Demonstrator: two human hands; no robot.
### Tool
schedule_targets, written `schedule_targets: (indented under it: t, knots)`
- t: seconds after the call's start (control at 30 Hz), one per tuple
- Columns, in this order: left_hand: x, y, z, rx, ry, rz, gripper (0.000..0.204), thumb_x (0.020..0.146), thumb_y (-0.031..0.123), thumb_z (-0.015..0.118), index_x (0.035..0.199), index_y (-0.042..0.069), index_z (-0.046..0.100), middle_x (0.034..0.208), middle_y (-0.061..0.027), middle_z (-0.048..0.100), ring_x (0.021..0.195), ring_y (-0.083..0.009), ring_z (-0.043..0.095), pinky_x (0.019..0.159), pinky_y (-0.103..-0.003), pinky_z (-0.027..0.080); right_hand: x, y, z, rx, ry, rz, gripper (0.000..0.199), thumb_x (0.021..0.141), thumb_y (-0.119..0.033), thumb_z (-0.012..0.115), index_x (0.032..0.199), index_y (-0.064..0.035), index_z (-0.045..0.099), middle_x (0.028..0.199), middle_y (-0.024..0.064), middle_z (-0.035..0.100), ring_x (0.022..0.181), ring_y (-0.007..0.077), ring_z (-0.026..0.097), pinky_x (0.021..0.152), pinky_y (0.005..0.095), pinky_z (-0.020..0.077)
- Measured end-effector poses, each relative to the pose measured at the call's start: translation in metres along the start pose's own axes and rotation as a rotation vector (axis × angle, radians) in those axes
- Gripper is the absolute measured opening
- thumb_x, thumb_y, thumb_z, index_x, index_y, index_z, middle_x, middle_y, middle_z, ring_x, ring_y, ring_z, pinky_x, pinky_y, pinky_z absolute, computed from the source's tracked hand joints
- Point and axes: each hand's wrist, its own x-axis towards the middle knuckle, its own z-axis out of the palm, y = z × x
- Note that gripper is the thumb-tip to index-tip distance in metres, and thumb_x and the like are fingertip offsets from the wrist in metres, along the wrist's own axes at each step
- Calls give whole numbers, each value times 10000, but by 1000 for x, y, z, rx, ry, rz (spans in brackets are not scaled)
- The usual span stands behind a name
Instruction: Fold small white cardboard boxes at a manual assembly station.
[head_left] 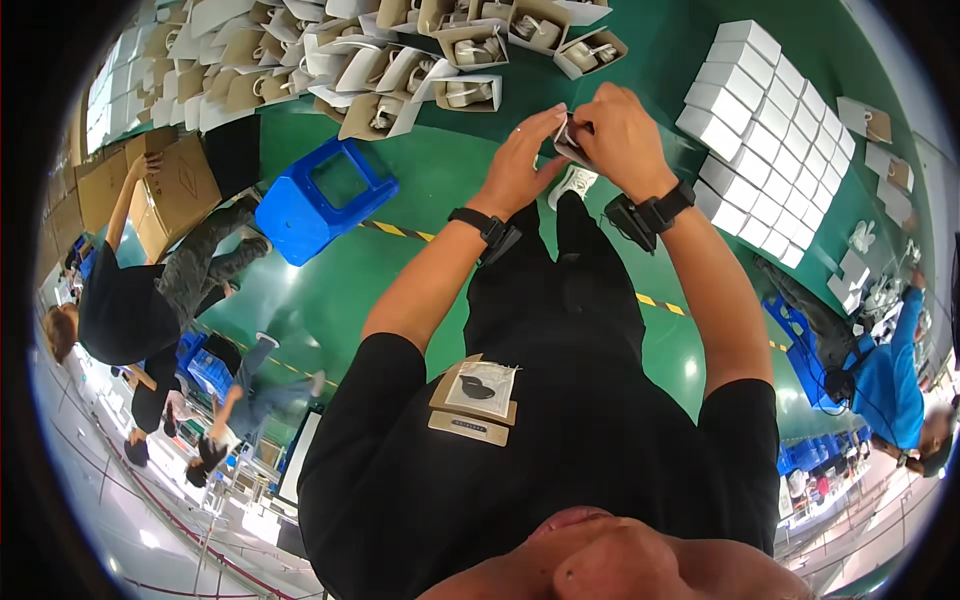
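In the upper centre, the left hand (pixel 522 162) and right hand (pixel 625 142) grasp a small pale box (pixel 568 146); too strong pinching could crush it.

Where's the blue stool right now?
In the head view, the blue stool is on the green floor, to the left of the left hand and to the right of the big brown carton.

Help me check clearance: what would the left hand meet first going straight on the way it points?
Likely the small pale item at the right hand, just ahead; depth there is unclear, and they may already touch.
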Motion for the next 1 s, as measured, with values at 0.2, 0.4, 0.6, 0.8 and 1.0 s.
schedule_targets:
  t: [0.2,0.4,0.6,0.8,1.0]
  knots:
    - [3,-5,-1,22,7,94,670,764,-23,808,1384,107,588,1453,-101,585,1296,-337,588,1038,-412,530,0,9,5,-70,5,-163,65,788,-65,703,841,-64,739,968,79,633,973,316,625,797,427,539]
    - [15,-31,-13,191,-139,314,616,777,20,809,1350,161,635,1403,-90,609,1220,-313,628,982,-407,557,-4,20,7,93,-90,-49,124,831,-84,713,932,-22,748,1154,106,693,1036,321,657,845,399,552]
    - [35,-23,-28,240,-248,326,597,792,77,816,1353,186,642,1381,-88,616,1168,-312,645,948,-412,566,-35,9,-26,354,-69,206,223,876,-98,729,1085,-22,738,1213,124,693,1084,312,668,900,391,553]
    - [39,-8,-32,270,-249,312,548,807,141,823,1331,157,664,1369,-82,629,1131,-317,657,943,-414,564,-79,31,-13,314,55,-95,343,882,-102,770,1219,-64,714,1294,118,666,1113,283,669,957,380,539]
    - [43,-14,-33,144,-280,328,480,862,86,779,1329,118,675,1398,-114,620,1137,-321,667,959,-409,552,-65,23,26,426,234,28,363,874,-87,797,1228,-77,717,1262,106,658,1045,244,652,935,361,541]
